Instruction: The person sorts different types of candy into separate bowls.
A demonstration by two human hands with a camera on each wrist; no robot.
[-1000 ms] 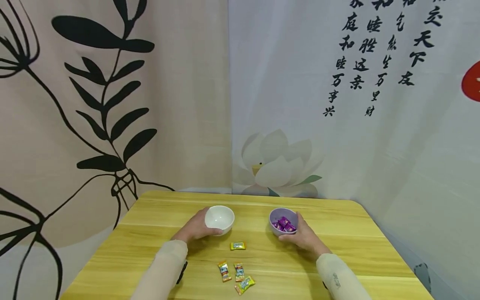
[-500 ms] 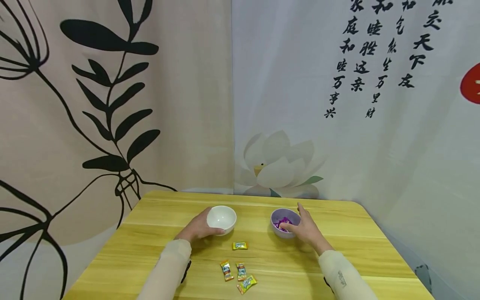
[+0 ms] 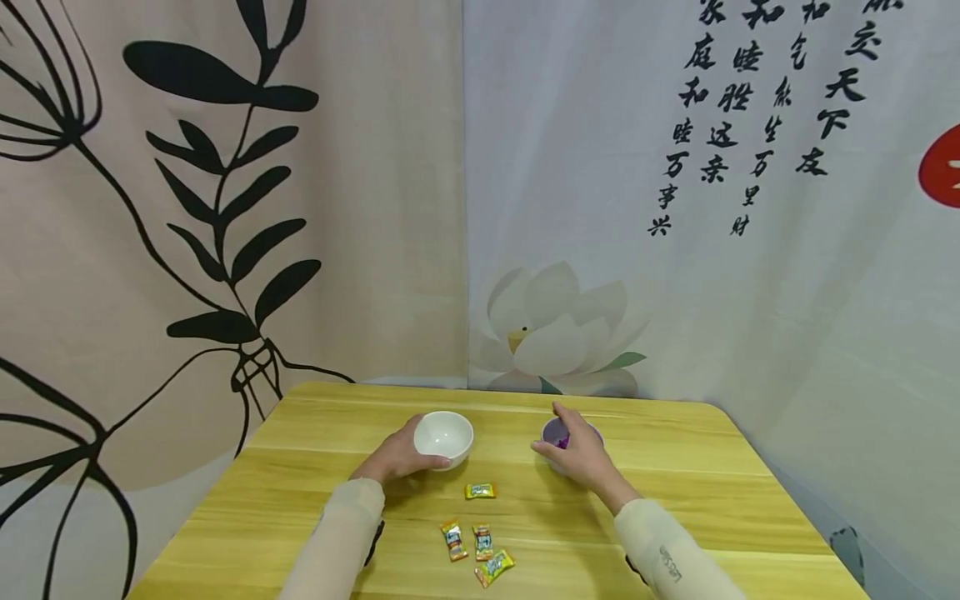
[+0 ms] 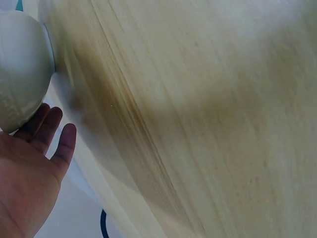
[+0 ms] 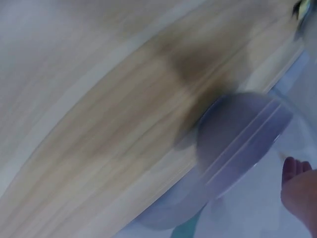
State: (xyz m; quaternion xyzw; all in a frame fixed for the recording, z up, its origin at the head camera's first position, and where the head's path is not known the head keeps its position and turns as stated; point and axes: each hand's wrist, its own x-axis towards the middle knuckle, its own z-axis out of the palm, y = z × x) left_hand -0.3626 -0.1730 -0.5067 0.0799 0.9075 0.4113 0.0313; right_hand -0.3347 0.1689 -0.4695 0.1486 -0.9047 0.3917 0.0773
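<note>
A white bowl [image 3: 444,437] stands left of the table's middle. My left hand [image 3: 397,454] holds it from the left side, thumb along the near rim and fingers around its outer wall; in the left wrist view the fingers [image 4: 47,129] lie against the bowl's underside. To the right is a purple bowl [image 3: 551,430] with purple-wrapped candies [image 3: 562,443] in it. Over this bowl hovers my right hand [image 3: 588,458], thumb and forefinger spread apart, hiding much of the opening. The right wrist view has the hand [image 5: 299,193] apart from the bowl's wall.
Several yellow and orange wrapped candies lie on the wooden table [image 3: 337,433]: one candy [image 3: 480,492] below the white bowl, others nearer the front, among them a greenish-yellow candy [image 3: 495,568]. Printed curtains [image 3: 390,208] hang behind the far edge.
My right hand has let go of the purple bowl's right side and moved left over its opening, fingers spread. The left hand stays at the white bowl; the view has shifted slightly.
</note>
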